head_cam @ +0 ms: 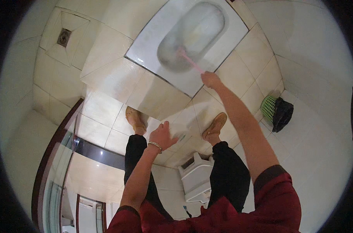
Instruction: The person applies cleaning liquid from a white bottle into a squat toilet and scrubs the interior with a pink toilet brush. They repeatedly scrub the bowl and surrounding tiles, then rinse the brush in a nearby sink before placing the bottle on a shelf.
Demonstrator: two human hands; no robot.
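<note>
My right hand [211, 79] grips the handle of a pink toilet brush [194, 63]. The brush head is down in the near end of the basin of a white squat toilet [144, 51], where it is blurred, so its bristles cannot be made out. My left hand [162, 136], with a bracelet at the wrist, hangs in the air over the floor tiles between my feet. It holds nothing and its thumb stands apart from the fingers. Just past the thumb, a small pale thing with green marks [180, 136] shows on the floor; what it is remains unclear.
A green plastic basket [268, 108] with a black bag liner stands by the right wall. A floor drain [64, 38] lies at upper left. A brown-framed glass door [57, 145] is at left. Behind my legs sits a white plastic stool [196, 177]. The toilet floor forms a raised step.
</note>
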